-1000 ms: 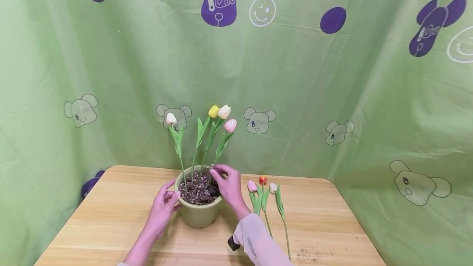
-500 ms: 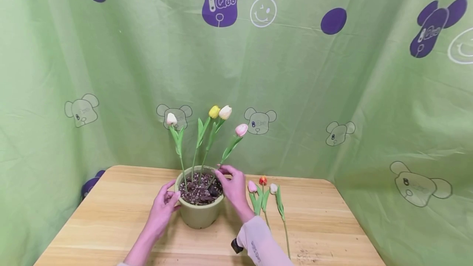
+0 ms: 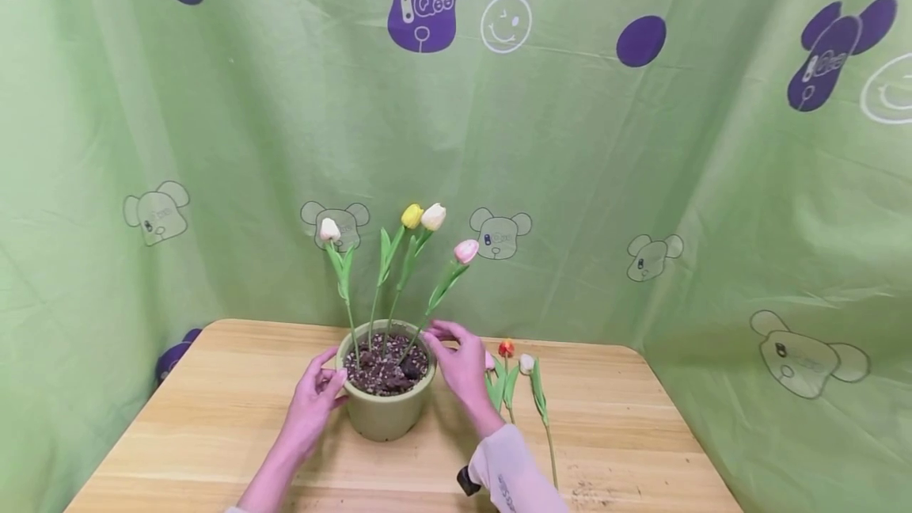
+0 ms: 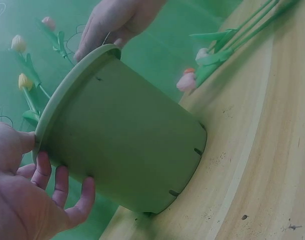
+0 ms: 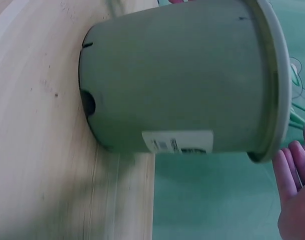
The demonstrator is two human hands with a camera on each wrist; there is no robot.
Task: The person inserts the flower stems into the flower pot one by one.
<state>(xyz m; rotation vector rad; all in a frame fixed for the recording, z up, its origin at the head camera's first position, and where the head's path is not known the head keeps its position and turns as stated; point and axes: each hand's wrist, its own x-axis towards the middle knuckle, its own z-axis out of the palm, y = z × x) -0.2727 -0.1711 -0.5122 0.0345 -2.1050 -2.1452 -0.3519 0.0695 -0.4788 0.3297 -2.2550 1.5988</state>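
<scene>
A green flower pot filled with dark soil stands upright on the table. Four-sided grouping aside, several tulips rise from it: a white tulip at left, a yellow tulip beside a cream tulip, and a pink tulip leaning right. My left hand holds the pot's left rim; in the left wrist view its thumb is at the rim and its fingers curl against the wall. My right hand is at the right rim, fingers fairly straight, apart from the pink tulip's stem.
Right of the pot lie loose tulips: a red-orange tulip, a white tulip and a pink one partly behind my right hand. Soil specks dot the wooden table. A green printed curtain surrounds the table.
The pink tulip in the pot has tilted to the right. My right hand has let go of its stem and moved right to the rim. My left hand has stayed in place.
</scene>
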